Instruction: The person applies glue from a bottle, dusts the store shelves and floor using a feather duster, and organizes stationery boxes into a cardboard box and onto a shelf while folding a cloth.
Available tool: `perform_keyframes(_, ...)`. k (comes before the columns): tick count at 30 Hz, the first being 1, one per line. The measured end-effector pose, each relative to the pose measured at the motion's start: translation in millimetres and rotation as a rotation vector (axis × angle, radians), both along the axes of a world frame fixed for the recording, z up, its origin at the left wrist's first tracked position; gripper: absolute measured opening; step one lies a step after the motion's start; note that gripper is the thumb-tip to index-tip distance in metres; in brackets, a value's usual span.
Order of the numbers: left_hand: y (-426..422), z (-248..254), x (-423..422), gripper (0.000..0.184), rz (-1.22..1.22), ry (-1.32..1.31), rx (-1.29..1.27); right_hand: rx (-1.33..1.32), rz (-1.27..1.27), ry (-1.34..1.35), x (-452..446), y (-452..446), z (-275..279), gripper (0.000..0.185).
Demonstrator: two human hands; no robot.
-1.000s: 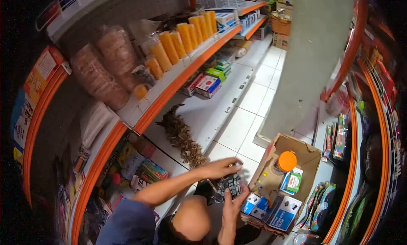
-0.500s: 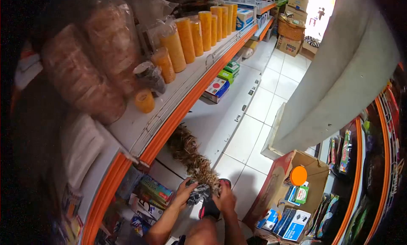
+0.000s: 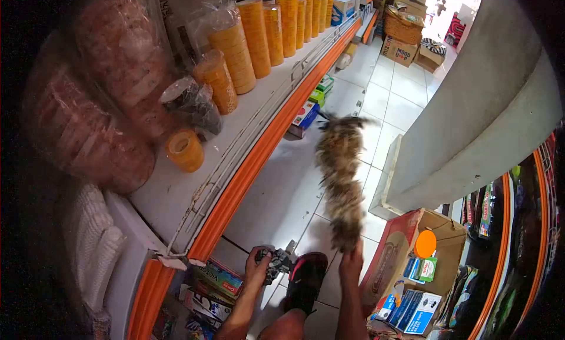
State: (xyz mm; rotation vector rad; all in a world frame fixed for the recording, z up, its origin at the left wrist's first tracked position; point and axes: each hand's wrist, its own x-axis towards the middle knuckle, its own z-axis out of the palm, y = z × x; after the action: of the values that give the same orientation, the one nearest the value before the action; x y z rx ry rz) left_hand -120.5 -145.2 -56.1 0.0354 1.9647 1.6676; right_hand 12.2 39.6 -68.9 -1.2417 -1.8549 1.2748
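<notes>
My left hand (image 3: 257, 270) is closed on a bundle of small dark-and-white packets (image 3: 275, 266), low in the middle of the view. To its right, my right hand (image 3: 352, 263) grips the lower end of a brown feather duster (image 3: 341, 169). The duster stretches away over the floor and the edge of the low shelf, its far end near a blue and white box (image 3: 304, 117). Its handle is hidden. A black shoe (image 3: 306, 281) with a pink edge shows between my hands.
Yellow tape rolls (image 3: 254, 40) stand on the orange-edged shelf (image 3: 235, 190) at left. A pillar (image 3: 465, 128) rises at right. Below it sits an open cardboard box (image 3: 450, 231) holding blue boxes and an orange-lidded jar (image 3: 425, 244). Stacked cartons (image 3: 399, 50) stand farther back.
The feather duster has lifted off the low shelf and swung right and forward in my right hand. My left hand stays closed on the packets. The view has shifted, bringing the tape rolls closer.
</notes>
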Motion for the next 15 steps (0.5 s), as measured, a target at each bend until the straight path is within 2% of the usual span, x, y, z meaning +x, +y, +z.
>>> perform_keyframes(1, 1.3, -1.9, -1.0, 0.018, 0.002, 0.001, 0.001, -0.036, -0.017, 0.028, -15.4, 20.7, 20.7, 0.04)
perform_keyframes(3, 5.1, -5.9, -2.4, 0.019, 0.004, -0.026, 0.052, 0.084, -0.021, -0.177, -38.5, 55.7, 30.0, 0.037)
perform_keyframes(7, 6.2, -25.0, -3.6, 0.019, -0.026, 0.028, 0.054, 0.132, 0.079, -0.386, -92.3, 125.5, 15.3, 0.036)
perform_keyframes(8, 3.9, -28.2, -4.8, 0.019, -0.035, 0.059, 0.042, 0.125, 0.084, -0.384, -99.7, 134.1, 17.3, 0.036)
perform_keyframes(10, -0.4, -30.0, -7.4, 0.02, -0.032, 0.049, 0.022, 0.297, 0.166, -0.441, -107.2, 147.1, 17.9, 0.034)
perform_keyframes(15, -4.4, -35.5, -8.7, 0.023, -0.027, -0.018, -0.031, 0.363, 0.35, -0.46, -90.1, 163.0, 26.4, 0.032)
